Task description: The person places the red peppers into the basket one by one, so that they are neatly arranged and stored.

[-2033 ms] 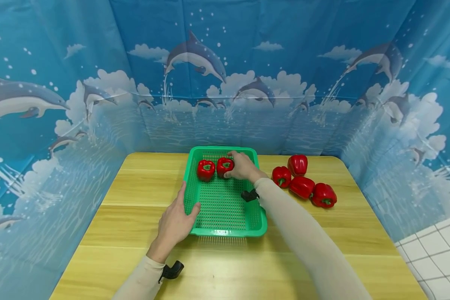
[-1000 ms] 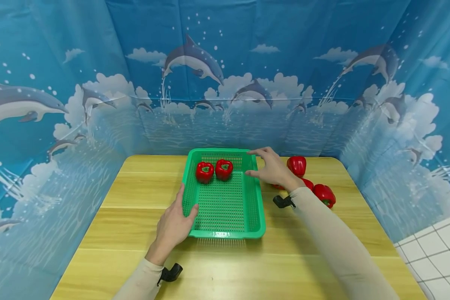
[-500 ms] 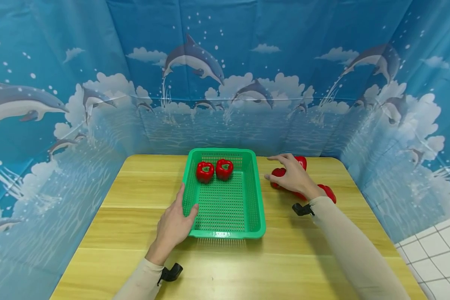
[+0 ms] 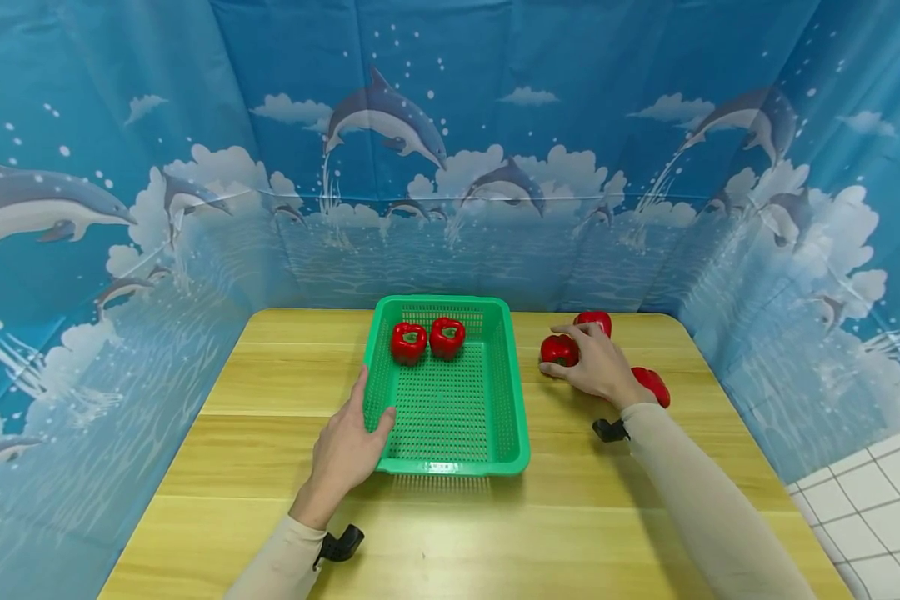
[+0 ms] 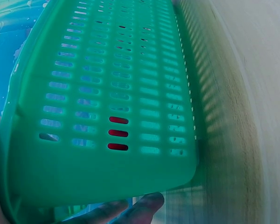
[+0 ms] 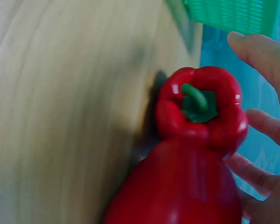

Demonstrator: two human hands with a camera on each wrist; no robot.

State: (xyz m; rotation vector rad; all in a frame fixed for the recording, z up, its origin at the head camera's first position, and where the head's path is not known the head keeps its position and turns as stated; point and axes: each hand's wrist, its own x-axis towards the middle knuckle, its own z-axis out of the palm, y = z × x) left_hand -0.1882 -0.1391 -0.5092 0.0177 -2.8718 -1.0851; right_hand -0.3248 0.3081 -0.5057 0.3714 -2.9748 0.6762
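Observation:
In the head view, my left hand (image 4: pixel 348 442) lies along the left side of a green plastic basket (image 4: pixel 513 392), fingers straight and thumb over the rim. The left wrist view shows the basket's slotted wall (image 5: pixel 84 172) and blurred fingers (image 5: pixel 149 205) beside it. Two red bell peppers, one left (image 4: pixel 408 343) and one right (image 4: pixel 447 337), stand in the basket's far part. My right hand (image 4: pixel 596 362) is spread around another red bell pepper (image 4: pixel 558 350) on the table. In the right wrist view its thumb (image 6: pixel 261 51) stands apart from that pepper (image 6: pixel 226 105), with fingers behind it.
More red bell peppers lie near my right hand, one behind (image 4: pixel 594 320) and one to its right (image 4: pixel 650 387). A large pepper (image 6: pixel 177 191) fills the lower right wrist view. A blue dolphin curtain (image 4: pixel 450 250) borders the wooden table (image 4: pixel 270 467).
My right hand released a bell pepper in the basket, moved right out of it, and came down around a pepper on the table. The left hand stayed at the basket's side.

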